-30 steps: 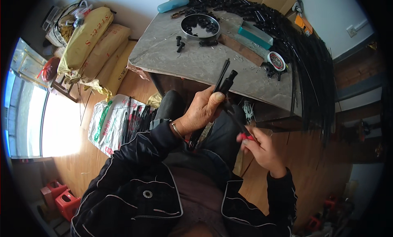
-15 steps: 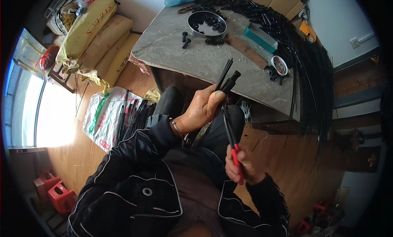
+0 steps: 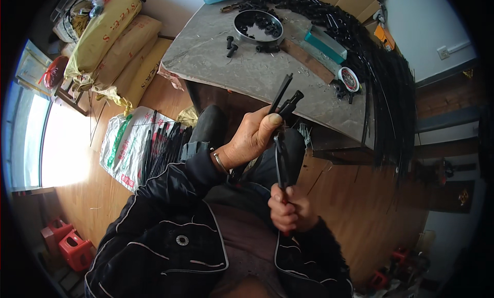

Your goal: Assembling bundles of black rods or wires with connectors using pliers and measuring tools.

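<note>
My left hand [image 3: 254, 132] is closed around a few thin black rods [image 3: 281, 94] and a thicker black tubular piece [image 3: 292, 103], the thumb pressed over them. Their upper ends stick out toward the table. Below it, my right hand [image 3: 292, 211] grips pliers [image 3: 281, 161] by the handles, with a little red showing at the fingers. The jaws of the pliers meet the underside of the left hand's bundle; exactly what they touch there is hidden.
A grey table [image 3: 206, 51] bears a round metal dish [image 3: 259, 25] of black parts, a teal box [image 3: 325, 45], a small round tub [image 3: 349, 79] and a long heap of black rods [image 3: 393, 102]. More rods [image 3: 162, 149] lie on a white sack [image 3: 121, 143] at floor level. Red stools [image 3: 77, 250] stand lower left.
My right hand has shifted left and closed more tightly round the pliers, whose handles now sit closer together and more upright. The left hand keeps its hold nearly in place.
</note>
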`<state>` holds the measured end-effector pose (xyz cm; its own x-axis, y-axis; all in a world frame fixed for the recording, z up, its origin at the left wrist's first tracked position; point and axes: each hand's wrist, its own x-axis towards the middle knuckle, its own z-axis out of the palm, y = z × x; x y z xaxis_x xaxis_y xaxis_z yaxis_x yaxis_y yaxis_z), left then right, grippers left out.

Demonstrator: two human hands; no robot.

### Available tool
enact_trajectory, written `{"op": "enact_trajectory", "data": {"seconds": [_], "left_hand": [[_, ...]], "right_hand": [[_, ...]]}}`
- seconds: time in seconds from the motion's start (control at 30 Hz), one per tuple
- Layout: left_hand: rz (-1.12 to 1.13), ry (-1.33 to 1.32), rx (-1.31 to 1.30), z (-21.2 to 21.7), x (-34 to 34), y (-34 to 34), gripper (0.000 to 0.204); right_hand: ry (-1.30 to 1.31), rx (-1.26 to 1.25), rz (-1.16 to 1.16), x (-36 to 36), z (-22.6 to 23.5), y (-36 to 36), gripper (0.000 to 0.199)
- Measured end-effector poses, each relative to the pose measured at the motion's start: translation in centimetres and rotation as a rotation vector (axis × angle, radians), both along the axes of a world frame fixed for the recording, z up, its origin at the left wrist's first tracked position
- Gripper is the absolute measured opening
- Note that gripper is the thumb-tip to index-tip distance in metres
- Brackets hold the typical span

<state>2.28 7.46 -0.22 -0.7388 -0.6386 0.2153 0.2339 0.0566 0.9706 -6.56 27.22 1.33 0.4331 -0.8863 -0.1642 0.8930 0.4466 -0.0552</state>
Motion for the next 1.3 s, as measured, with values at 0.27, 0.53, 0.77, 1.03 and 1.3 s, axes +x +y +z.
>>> {"op": "enact_trajectory", "data": {"seconds": [0.27,0.53,0.77,1.03,1.3], "left_hand": [[-0.046,0.074,0.042,0.2,-0.3,0.7,0.052],[-0.109,0.029,0.072,0.1,-0.6,0.9,0.052],[-0.093,0.078,0.107,0.8,-0.3,0.3,0.052],[-0.152,-0.016,0.217,1.3,-0.8,0.9,0.053],[-0.034,0.002,0.038,0.4,-1.4,1.6,0.055]], "right_hand": [[0.966,0.082,0.125,-3.8,6.0,-1.0,0.055],[0.927,0.111,0.080,-1.2,1.9,-0.1,0.021],[0.813,0.102,0.080,-1.6,2.9,-0.5,0.026],[1.114,0.168,0.250,-4.7,6.6,-1.0,0.028],[2.305,-0.007,0.400,-4.6,10.6,-2.5,0.020]]}}
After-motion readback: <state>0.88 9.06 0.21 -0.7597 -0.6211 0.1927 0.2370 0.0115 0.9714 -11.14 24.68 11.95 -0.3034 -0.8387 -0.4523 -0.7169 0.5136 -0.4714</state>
